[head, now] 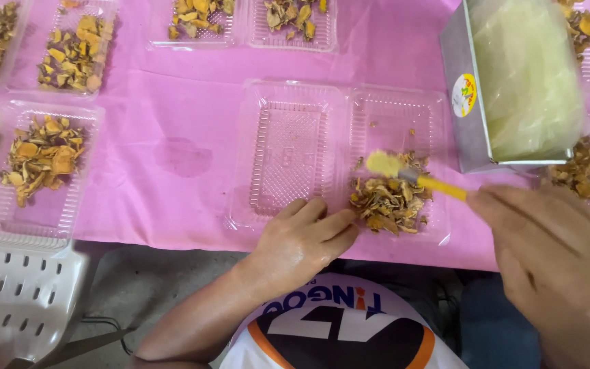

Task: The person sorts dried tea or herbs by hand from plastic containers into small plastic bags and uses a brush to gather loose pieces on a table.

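The right hand [554,253] is pinching a light yellow spoon [411,174] by its handle; the left hand [305,239], loosely curled, is steadying the flimsy clear clamshell tray [288,147].

Bare forearms; a white shirt [339,335] with orange and black print (sleeves out of view).

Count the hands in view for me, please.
2. The left hand rests on the near edge of the open clear tray. The right hand holds a yellow-handled tool over the dried pieces. No other hands show.
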